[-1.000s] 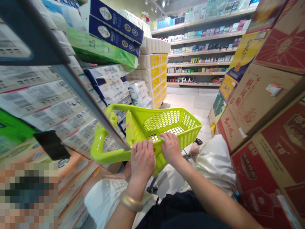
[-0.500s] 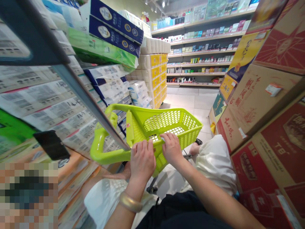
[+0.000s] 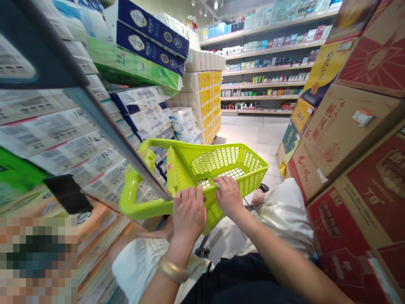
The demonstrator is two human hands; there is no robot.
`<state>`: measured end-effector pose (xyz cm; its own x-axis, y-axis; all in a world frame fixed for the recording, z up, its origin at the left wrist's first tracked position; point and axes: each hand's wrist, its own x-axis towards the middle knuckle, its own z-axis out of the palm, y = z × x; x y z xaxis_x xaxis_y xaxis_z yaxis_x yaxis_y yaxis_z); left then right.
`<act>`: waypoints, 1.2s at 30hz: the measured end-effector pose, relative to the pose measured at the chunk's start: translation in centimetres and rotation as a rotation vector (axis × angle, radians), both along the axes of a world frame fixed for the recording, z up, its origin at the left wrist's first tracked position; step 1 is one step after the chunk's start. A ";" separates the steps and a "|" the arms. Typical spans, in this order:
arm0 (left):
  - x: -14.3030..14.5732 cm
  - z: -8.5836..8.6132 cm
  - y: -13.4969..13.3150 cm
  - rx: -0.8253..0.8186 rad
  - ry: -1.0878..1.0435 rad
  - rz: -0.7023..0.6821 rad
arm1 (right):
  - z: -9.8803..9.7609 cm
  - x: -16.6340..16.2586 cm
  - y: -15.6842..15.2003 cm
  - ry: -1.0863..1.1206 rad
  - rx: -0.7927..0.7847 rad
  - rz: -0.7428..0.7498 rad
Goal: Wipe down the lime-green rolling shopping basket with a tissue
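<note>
A lime-green plastic shopping cart [image 3: 180, 147] stands sideways in front of me, its mesh basket toward the right and its looped handle toward the left. My left hand [image 3: 190, 211] is closed over the cart's near rim, fingers curled inward, with a gold bangle [image 3: 173, 269] on that wrist. Farther along the same rim, my right hand [image 3: 228, 193] is also closed, fingertips bent over the edge. The undersides of both hands are hidden. A grey metal bar [image 3: 126, 152] slants down from the upper left and ends just beside my left hand.
Stacked tissue packs [image 3: 148, 71] rise on the left, with a black phone-like slab [image 3: 68, 194] resting on lower packs. Printed cardboard cartons [image 3: 344, 126] are piled along the right. Shelves of small products [image 3: 262, 67] line the back, beyond a tiled floor [image 3: 240, 128].
Both hands keep their places on the cart rim. The view has shifted very slightly; nothing else visibly moves.
</note>
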<state>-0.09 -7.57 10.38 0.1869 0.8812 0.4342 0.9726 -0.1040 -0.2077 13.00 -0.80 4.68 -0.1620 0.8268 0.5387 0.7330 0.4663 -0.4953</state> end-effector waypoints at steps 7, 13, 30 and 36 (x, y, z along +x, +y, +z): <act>0.1 -0.1 0.1 -0.002 0.000 -0.007 | 0.9 -2.0 -1.4 0.032 0.025 0.130; 0.1 0.0 0.1 -0.001 0.010 0.006 | -0.2 0.7 0.1 -0.011 0.004 -0.014; -0.7 -0.6 0.3 0.040 0.014 -0.014 | -0.8 1.3 0.4 -0.002 0.003 -0.036; -0.8 -0.5 0.4 0.039 0.008 -0.003 | -0.2 -0.9 -0.6 0.027 0.039 0.031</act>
<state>-0.84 -7.20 9.83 0.1929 0.8629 0.4670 0.9707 -0.0982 -0.2194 12.10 -1.43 4.46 -0.1724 0.8002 0.5745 0.7046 0.5077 -0.4957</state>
